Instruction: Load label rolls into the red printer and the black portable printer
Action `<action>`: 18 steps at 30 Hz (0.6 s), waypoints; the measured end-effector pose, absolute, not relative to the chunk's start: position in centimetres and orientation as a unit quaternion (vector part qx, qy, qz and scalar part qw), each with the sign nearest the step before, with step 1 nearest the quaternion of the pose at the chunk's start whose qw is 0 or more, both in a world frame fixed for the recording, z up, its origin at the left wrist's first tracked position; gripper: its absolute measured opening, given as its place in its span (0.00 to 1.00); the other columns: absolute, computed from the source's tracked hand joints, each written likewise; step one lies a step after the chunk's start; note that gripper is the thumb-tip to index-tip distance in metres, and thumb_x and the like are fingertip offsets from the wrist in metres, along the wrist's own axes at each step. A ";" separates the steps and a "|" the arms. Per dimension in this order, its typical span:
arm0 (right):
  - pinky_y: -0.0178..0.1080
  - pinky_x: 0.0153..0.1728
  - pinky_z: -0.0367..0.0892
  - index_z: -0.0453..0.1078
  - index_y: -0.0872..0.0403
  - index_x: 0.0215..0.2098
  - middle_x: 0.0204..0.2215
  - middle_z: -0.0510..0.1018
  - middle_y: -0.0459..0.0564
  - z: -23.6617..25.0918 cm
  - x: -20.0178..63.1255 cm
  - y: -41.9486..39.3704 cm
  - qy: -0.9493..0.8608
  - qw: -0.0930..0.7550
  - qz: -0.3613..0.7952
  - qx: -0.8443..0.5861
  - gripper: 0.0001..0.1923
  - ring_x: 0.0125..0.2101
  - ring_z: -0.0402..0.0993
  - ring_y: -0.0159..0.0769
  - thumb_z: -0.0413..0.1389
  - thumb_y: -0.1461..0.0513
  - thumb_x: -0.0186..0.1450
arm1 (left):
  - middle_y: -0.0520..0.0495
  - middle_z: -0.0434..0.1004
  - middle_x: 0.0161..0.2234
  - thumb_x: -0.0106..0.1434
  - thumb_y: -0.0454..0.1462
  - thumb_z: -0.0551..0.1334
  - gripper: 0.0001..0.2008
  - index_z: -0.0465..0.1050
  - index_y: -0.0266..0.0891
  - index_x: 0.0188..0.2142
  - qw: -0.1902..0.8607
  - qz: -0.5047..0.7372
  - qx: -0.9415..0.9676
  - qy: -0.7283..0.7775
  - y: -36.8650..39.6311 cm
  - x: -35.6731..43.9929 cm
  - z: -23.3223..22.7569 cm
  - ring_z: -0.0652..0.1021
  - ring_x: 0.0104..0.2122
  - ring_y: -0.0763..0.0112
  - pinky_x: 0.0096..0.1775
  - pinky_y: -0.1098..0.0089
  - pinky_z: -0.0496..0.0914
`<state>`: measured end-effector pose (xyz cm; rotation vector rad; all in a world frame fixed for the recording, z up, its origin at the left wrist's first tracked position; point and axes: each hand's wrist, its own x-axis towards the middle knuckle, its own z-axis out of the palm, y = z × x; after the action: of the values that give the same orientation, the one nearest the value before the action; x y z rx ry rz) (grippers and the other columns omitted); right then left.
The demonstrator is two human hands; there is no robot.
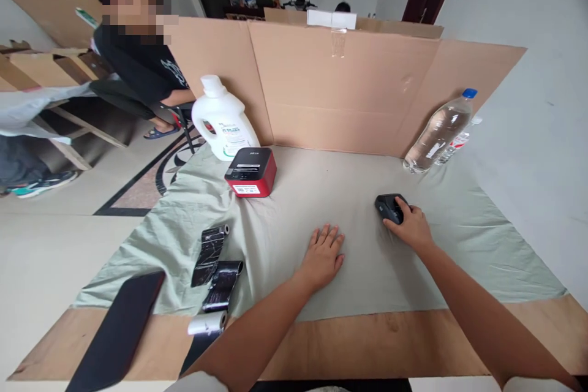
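Note:
My left hand [322, 257] lies flat on the pale green cloth [358, 282], palm down, fingers spread, holding nothing. Farther right, my right hand [412, 226] grips a small black boxy device [389, 207] with rounded corners; its exact kind I cannot make out. The thumb is at its near side and the fingers rest on its top and right side. The device is on or just above the cloth. A red box-shaped machine with a black top [250, 173] stands to the far left of my left hand.
Dark film rolls [219, 285] and a white roll [206, 323] lie left, beside a long black flat object [122, 331]. A white jug [225, 119] and water bottles [441, 135] stand before a cardboard screen [340, 92]. A person [133, 67] sits beyond the table's left side.

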<state>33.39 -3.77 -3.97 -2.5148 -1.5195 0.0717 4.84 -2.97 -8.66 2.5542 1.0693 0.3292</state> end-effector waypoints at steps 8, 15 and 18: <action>0.54 0.45 0.66 0.59 0.51 0.63 0.49 0.66 0.63 -5.7 19.1 -8.0 -0.617 0.208 -0.026 -0.759 0.39 0.47 0.67 0.53 0.57 0.46 0.58 | 0.40 0.72 0.51 0.61 0.28 0.51 0.20 0.68 0.37 0.52 0.293 0.330 0.788 0.429 -1.2 3.8 -8.3 0.70 0.54 0.62 0.58 0.57 0.63; 0.57 0.48 0.65 0.49 0.53 0.67 0.61 0.53 0.68 -7.4 15.3 -10.5 -0.661 0.209 -0.025 -0.720 0.41 0.55 0.59 0.57 0.55 0.47 0.62 | 0.42 0.75 0.47 0.62 0.29 0.52 0.16 0.71 0.37 0.46 0.395 0.393 0.686 0.468 0.2 3.5 -9.3 0.75 0.46 0.66 0.51 0.61 0.70; 0.58 0.52 0.62 0.50 0.52 0.66 0.65 0.46 0.65 -7.6 15.8 -10.8 -0.693 0.220 -0.058 -0.684 0.37 0.59 0.54 0.57 0.55 0.51 0.64 | 0.42 0.74 0.50 0.62 0.28 0.52 0.19 0.70 0.38 0.51 0.415 0.392 0.673 0.471 0.6 3.4 -9.4 0.75 0.46 0.66 0.53 0.61 0.69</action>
<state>15.79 -10.82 -7.64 -1.8924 -1.9148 -0.1608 3.42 0.60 -9.45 1.6906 1.1831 0.9857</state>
